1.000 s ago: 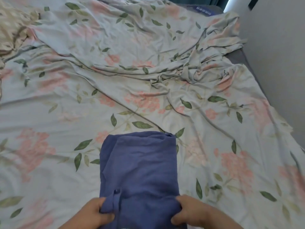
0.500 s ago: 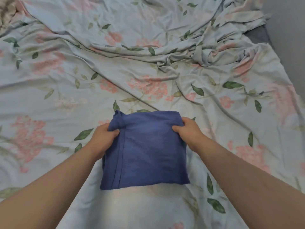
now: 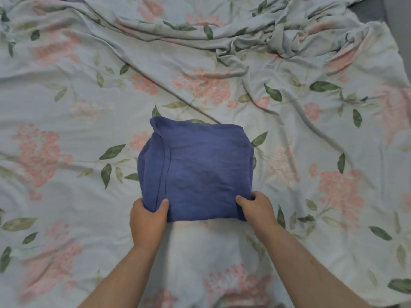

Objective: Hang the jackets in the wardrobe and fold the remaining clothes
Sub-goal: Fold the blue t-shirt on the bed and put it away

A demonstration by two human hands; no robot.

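Both hands are pinching the near corners of the folded blue top: left hand & right hand, thumbs on top. Folding's prob. almost done; next it's needing lifting flat.

Folded garment lies on the bedsheet, hands at its near corners

Single head-worn view looks steeply down, close over the bedsheet.
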